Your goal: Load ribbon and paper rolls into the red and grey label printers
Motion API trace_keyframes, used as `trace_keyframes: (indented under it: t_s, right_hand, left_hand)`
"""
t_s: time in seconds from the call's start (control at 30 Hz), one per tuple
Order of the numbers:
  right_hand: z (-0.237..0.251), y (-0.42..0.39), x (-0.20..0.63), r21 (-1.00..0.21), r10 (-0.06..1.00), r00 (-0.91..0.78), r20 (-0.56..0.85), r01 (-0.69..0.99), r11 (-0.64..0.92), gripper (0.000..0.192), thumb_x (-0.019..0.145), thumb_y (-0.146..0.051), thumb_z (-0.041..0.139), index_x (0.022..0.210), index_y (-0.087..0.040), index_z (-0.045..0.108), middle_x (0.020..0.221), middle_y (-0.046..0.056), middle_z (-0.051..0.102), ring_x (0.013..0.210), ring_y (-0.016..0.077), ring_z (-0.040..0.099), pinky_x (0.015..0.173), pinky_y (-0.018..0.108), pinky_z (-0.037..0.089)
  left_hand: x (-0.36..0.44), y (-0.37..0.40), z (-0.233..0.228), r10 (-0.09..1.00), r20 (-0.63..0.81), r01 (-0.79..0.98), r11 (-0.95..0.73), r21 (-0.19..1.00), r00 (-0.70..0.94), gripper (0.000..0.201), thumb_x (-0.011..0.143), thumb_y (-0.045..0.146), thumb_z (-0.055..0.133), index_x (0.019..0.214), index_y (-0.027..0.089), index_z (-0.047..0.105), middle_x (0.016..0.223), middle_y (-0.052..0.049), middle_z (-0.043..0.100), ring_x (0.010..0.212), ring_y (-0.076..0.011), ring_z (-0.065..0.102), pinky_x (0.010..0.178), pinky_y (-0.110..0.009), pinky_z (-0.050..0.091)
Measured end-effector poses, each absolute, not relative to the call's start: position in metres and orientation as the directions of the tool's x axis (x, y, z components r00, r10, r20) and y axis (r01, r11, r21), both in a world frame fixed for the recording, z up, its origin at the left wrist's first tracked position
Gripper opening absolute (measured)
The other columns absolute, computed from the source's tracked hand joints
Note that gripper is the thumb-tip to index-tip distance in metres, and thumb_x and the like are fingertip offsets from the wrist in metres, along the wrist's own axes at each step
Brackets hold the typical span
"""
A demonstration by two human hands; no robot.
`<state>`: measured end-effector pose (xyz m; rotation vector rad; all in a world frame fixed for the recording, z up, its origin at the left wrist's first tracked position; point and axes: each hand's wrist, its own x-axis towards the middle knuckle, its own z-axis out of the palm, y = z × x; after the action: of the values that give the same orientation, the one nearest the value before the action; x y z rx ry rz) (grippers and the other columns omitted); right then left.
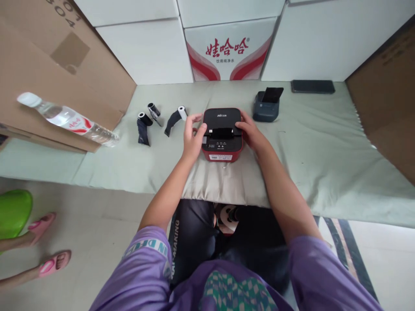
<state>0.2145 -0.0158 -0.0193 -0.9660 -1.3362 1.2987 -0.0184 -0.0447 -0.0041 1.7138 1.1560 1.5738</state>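
A black and red receipt printer [222, 115] stands upright on the cloth-covered table in front of me, with a dark strip across its paper slot. My left hand [192, 137] holds its left side, thumb on the edge of the lid and fingers partly hidden behind. On the opposite side my right hand [251, 130] grips it, thumb at the lid's right edge. Left of the printer lie small rolls of black-faced paper: a white-ended roll [177, 117], a dark one [154, 110] and a roll with its tail unwound [143, 126].
A smaller dark printer [265, 110] with black paper sticking out stands to the right. Behind it lies a black phone [313, 86]. At left is a water bottle [73, 121]. White cartons [227, 49] line the back; brown boxes [65, 56] flank the table. Another person's slippered feet [53, 263] show lower left.
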Motion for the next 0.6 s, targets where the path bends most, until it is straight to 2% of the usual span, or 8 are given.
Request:
trace_keyframes:
  t_s: [0.1,0.2,0.4,0.5,0.6]
  right_hand:
    - [-0.013,-0.023,0.214,-0.994,0.965,-0.240,0.100,-0.073,0.085,0.077,0.072,-0.069,0.072,0.139,-0.036,0.057,0.137,0.002,0.073,0.134,0.0321,0.065,0.120,0.056,0.053]
    - [-0.006,-0.029,0.214,-0.994,0.962,-0.260,0.088,-0.086,0.067,0.078,0.071,-0.068,0.073,0.140,-0.036,0.056,0.140,0.001,0.072,0.135,0.0319,0.064,0.122,0.056,0.050]
    - [-0.004,-0.032,0.214,-0.991,0.960,-0.262,0.100,-0.111,0.073,0.077,0.069,-0.058,0.076,0.140,-0.035,0.056,0.145,0.001,0.069,0.137,0.0326,0.062,0.125,0.056,0.048]
    - [-0.008,-0.029,0.214,-0.989,0.958,-0.258,0.123,-0.115,0.096,0.074,0.071,-0.053,0.075,0.140,-0.035,0.056,0.147,0.001,0.067,0.139,0.0318,0.061,0.125,0.056,0.047]
    - [-0.015,-0.025,0.217,-0.990,0.961,-0.239,0.136,-0.075,0.122,0.071,0.074,-0.055,0.073,0.141,-0.035,0.056,0.145,0.002,0.068,0.141,0.0313,0.059,0.125,0.055,0.048]
  left_hand:
    - [-0.014,-0.035,-0.013,0.971,0.230,-0.028,-0.229,0.973,0.065,0.053,0.090,0.059,0.072,0.132,0.028,0.064,0.143,-0.008,0.069,0.143,-0.0293,0.059,0.116,-0.043,0.048]
    - [-0.013,-0.030,-0.015,0.976,0.119,-0.168,-0.088,0.982,0.182,0.051,0.085,0.047,0.072,0.131,0.027,0.066,0.145,-0.006,0.069,0.145,-0.0302,0.058,0.119,-0.044,0.049]
    - [-0.017,-0.027,-0.012,0.965,0.020,-0.245,0.047,0.968,0.263,0.054,0.075,0.040,0.071,0.126,0.027,0.067,0.144,-0.004,0.070,0.137,-0.0304,0.065,0.110,-0.043,0.057]
    - [-0.015,-0.028,-0.014,0.962,0.017,-0.240,0.051,0.969,0.273,0.054,0.075,0.042,0.072,0.127,0.027,0.067,0.149,-0.003,0.067,0.142,-0.0307,0.061,0.116,-0.045,0.053]
    - [-0.010,-0.033,-0.019,0.975,0.078,-0.268,-0.020,0.963,0.207,0.056,0.080,0.049,0.070,0.131,0.028,0.067,0.155,-0.003,0.063,0.152,-0.0296,0.052,0.125,-0.045,0.045]
